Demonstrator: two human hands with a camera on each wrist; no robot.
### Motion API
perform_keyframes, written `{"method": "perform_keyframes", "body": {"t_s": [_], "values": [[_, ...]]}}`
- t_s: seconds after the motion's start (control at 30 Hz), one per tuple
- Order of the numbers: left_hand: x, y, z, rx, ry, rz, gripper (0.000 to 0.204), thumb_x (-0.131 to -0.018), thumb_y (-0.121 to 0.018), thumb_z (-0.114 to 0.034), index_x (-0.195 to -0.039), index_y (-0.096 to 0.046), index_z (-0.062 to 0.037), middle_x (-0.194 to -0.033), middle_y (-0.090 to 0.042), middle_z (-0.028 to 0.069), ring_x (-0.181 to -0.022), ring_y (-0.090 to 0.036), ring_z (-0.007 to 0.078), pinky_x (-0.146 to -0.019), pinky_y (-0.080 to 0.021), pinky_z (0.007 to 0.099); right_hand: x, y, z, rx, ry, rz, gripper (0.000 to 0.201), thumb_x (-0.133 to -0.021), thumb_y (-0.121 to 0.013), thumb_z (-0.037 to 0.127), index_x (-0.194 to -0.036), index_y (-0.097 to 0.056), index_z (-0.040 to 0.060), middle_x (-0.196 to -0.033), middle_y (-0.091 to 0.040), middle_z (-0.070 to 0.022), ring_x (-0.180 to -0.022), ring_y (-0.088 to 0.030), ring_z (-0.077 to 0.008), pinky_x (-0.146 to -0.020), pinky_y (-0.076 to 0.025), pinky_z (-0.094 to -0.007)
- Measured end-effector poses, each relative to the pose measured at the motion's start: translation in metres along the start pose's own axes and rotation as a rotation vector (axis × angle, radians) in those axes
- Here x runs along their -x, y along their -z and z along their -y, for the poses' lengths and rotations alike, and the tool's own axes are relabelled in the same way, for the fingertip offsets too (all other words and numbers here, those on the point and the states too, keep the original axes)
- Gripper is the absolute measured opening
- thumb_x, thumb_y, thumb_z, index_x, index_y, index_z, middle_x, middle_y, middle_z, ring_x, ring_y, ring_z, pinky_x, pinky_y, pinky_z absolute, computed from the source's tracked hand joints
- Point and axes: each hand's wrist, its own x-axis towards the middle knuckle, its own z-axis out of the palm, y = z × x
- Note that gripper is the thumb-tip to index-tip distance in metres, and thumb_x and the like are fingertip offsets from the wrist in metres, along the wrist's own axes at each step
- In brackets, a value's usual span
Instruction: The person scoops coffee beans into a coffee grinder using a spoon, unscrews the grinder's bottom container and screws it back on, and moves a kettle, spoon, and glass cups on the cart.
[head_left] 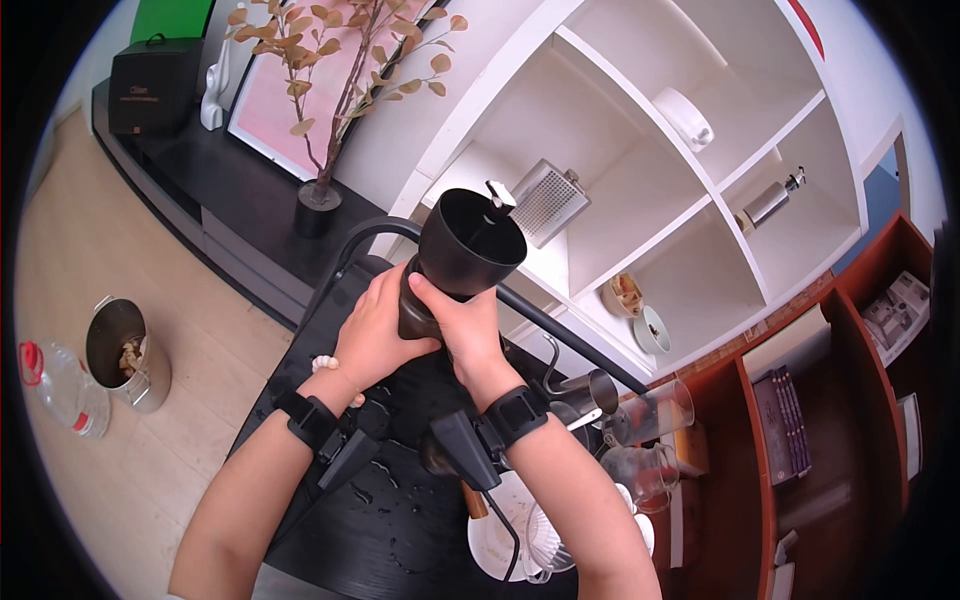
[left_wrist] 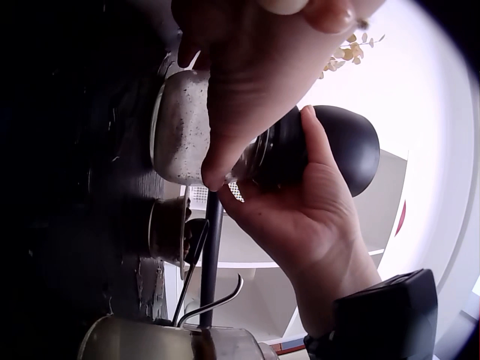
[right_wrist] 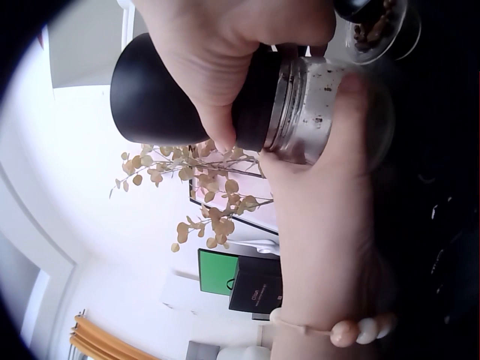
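A manual coffee grinder (head_left: 462, 255) stands upright over the black table in the head view, its black cup-shaped top open, with a small shaft showing at the rim. Lower down, its clear glass jar (right_wrist: 319, 105) carries dark specks on the wall. My left hand (head_left: 375, 328) grips this jar, thumb and fingers wrapped round the glass. Just above, my right hand (head_left: 466, 325) holds the black body, its thumb lying along the side. The left wrist view has both hands close together at the metal ring between jar and body. The grinder's crank is not in view.
Water drops lie on the black table (head_left: 385, 520). To the right are a metal kettle (head_left: 585, 392), clear glass vessels (head_left: 650, 415) and a white plate (head_left: 490, 545). A small glass with coffee beans (right_wrist: 375, 34) is near the jar. A metal bin (head_left: 150, 375) stands on the floor.
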Motion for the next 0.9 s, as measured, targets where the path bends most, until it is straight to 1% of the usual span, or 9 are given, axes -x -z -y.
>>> {"method": "perform_keyframes", "body": {"t_s": [0.17,0.27,0.33,0.5,0.57,0.67,0.7,0.8,0.9], "values": [[-0.003,0.008,-0.009,-0.034,0.019,0.054,0.09,-0.05,-0.075,-0.029,-0.123,-0.029,-0.0045,-0.116,-0.041,0.0137,-0.106,-0.042,0.0294,-0.089,-0.035,0.0342,0.005,0.003,0.017,0.012,0.0,-0.056,0.056,-0.065,-0.069,0.012,-0.109,-0.036,0.0005,-0.102,-0.049,-0.0108,-0.096,-0.048,-0.0186,-0.082,-0.04,-0.03],[-0.005,0.016,-0.012,0.049,0.067,0.062,0.086,-0.048,-0.075,-0.027,-0.12,-0.033,-0.0036,-0.113,-0.044,0.013,-0.105,-0.044,0.0268,-0.088,-0.036,0.0324,0.009,0.011,0.036,-0.05,0.023,-0.029,0.054,-0.065,-0.068,0.011,-0.108,-0.037,0.0006,-0.102,-0.049,-0.0105,-0.095,-0.048,-0.018,-0.081,-0.04,-0.0294],[-0.007,0.02,-0.014,0.06,0.097,0.053,0.08,-0.048,-0.074,-0.028,-0.115,-0.038,-0.0043,-0.111,-0.045,0.0127,-0.102,-0.046,0.0271,-0.086,-0.038,0.033,0.014,0.014,0.044,-0.012,-0.055,-0.073,0.052,-0.067,-0.067,0.011,-0.108,-0.037,0.0006,-0.101,-0.049,-0.0104,-0.094,-0.048,-0.0173,-0.081,-0.039,-0.0286],[-0.009,0.024,-0.023,0.049,0.064,0.073,0.079,-0.047,-0.074,-0.029,-0.114,-0.04,-0.0047,-0.111,-0.046,0.0125,-0.103,-0.046,0.0265,-0.086,-0.038,0.0325,0.023,0.019,0.04,-0.054,-0.049,-0.053,0.051,-0.068,-0.067,0.011,-0.108,-0.038,0.0,-0.102,-0.049,-0.011,-0.094,-0.048,-0.0172,-0.081,-0.039,-0.0281],[-0.01,0.027,-0.032,0.064,0.031,0.094,0.079,-0.047,-0.074,-0.028,-0.114,-0.04,-0.0051,-0.111,-0.046,0.0123,-0.103,-0.046,0.026,-0.086,-0.037,0.0324,0.025,0.023,0.045,-0.112,-0.013,0.012,0.05,-0.068,-0.067,0.013,-0.107,-0.039,-0.0002,-0.102,-0.049,-0.011,-0.094,-0.048,-0.0168,-0.081,-0.039,-0.0281],[-0.012,0.031,-0.045,0.122,-0.023,0.086,0.078,-0.048,-0.075,-0.027,-0.115,-0.04,-0.0054,-0.111,-0.046,0.0119,-0.103,-0.046,0.0255,-0.086,-0.037,0.0323,0.031,0.029,0.063,-0.053,0.009,-0.008,0.049,-0.069,-0.067,0.014,-0.107,-0.039,-0.0001,-0.102,-0.049,-0.0107,-0.094,-0.048,-0.0166,-0.081,-0.039,-0.0278],[-0.012,0.031,-0.049,0.143,-0.056,0.09,0.077,-0.049,-0.075,-0.026,-0.115,-0.04,-0.0045,-0.111,-0.046,0.0124,-0.103,-0.046,0.0253,-0.087,-0.037,0.0318,0.032,0.031,0.064,-0.056,0.091,0.018,0.047,-0.07,-0.066,0.014,-0.107,-0.041,-0.0003,-0.102,-0.05,-0.0099,-0.093,-0.049,-0.0157,-0.08,-0.04,-0.0274],[-0.011,0.032,-0.063,0.188,-0.119,0.13,0.078,-0.05,-0.075,-0.026,-0.115,-0.039,-0.0029,-0.11,-0.045,0.013,-0.103,-0.045,0.0257,-0.087,-0.037,0.0315,0.042,0.035,0.075,-0.103,0.121,0.013,0.042,-0.071,-0.065,0.014,-0.105,-0.044,-0.0005,-0.101,-0.05,-0.0091,-0.092,-0.049,-0.0148,-0.079,-0.039,-0.027],[-0.007,0.035,-0.079,0.228,-0.148,0.166,0.08,-0.049,-0.076,-0.027,-0.115,-0.038,-0.0012,-0.11,-0.045,0.0135,-0.103,-0.045,0.0261,-0.088,-0.036,0.032,0.057,0.038,0.085,-0.176,0.085,-0.038,0.038,-0.072,-0.065,0.015,-0.102,-0.047,-0.0003,-0.1,-0.051,-0.008,-0.093,-0.048,-0.0138,-0.081,-0.037,-0.0269]]}}
